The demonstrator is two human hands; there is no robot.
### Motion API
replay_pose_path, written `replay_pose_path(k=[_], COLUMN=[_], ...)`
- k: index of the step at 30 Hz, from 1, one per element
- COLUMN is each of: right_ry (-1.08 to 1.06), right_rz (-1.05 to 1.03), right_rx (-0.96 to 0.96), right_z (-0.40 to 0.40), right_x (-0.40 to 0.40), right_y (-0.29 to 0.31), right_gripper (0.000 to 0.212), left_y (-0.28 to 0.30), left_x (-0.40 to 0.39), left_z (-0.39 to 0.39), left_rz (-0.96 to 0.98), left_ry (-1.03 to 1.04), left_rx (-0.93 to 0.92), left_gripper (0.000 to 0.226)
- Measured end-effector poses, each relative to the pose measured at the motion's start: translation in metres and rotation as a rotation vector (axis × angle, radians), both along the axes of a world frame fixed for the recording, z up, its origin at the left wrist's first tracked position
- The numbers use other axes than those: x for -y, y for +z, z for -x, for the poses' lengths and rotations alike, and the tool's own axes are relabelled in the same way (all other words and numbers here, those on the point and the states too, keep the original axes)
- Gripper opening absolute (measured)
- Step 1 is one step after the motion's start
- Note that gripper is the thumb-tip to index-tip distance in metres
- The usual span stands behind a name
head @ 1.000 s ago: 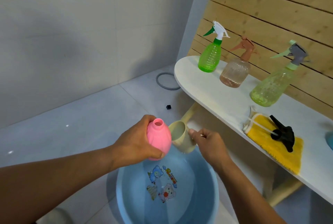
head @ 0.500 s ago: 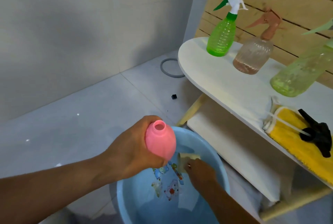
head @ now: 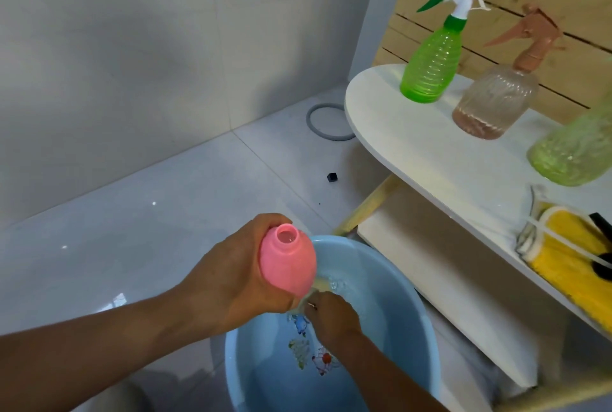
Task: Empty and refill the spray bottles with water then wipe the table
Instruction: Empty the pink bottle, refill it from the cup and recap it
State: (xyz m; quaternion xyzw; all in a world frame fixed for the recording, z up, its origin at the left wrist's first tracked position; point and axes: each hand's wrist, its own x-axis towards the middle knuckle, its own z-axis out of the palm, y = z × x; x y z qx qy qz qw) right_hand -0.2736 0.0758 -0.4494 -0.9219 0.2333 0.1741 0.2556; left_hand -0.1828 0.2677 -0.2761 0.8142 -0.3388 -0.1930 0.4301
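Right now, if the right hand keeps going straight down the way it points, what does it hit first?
The right hand reaches down into the blue basin, gripping a pale cup at the water. Straight on, it would likely meet the basin's printed bottom first; depth under the water is unclear.

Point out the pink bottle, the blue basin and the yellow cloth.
pink bottle (head: 287, 262), head view, on its rounded body.
blue basin (head: 425, 338), head view, on its right inner wall.
yellow cloth (head: 568, 246), head view, on its bare middle.
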Motion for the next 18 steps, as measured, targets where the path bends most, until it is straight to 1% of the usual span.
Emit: replay_pose_path(k=[4,6,8,11,14,18], right_ry=[-0.221,-0.364,-0.452,-0.461,-0.489,-0.521], right_rz=[-0.321,-0.443,-0.523,-0.568,-0.535,-0.512], right_rx=[0.090,0.116,0.156,0.228,0.315,0.416], right_z=[0.000,0.006,0.014,0.026,0.037,0.051], right_x=[0.006,0.011,0.016,0.024,0.032,0.045], right_y=[0.014,0.024,0.035,0.056,0.084,0.125], right_gripper=[0.030,0.031,0.034,0.039,0.047,0.045], left_y=[-0.003,-0.003,-0.003,-0.007,-0.008,-0.008], left_x=[-0.005,-0.005,-0.006,-0.007,-0.008,-0.006], left_z=[-0.002,-0.001,0.002,0.006,0.012,0.021], left_rz=[-0.012,-0.016,-0.021,-0.039,-0.069,-0.107], left_ry=[0.001,0.004,0.009,0.006,0.003,0.015], left_rx=[0.016,0.001,-0.010,-0.006,0.009,0.015], left_gripper=[0.091,0.091,0.092,0.093,0.094,0.093])
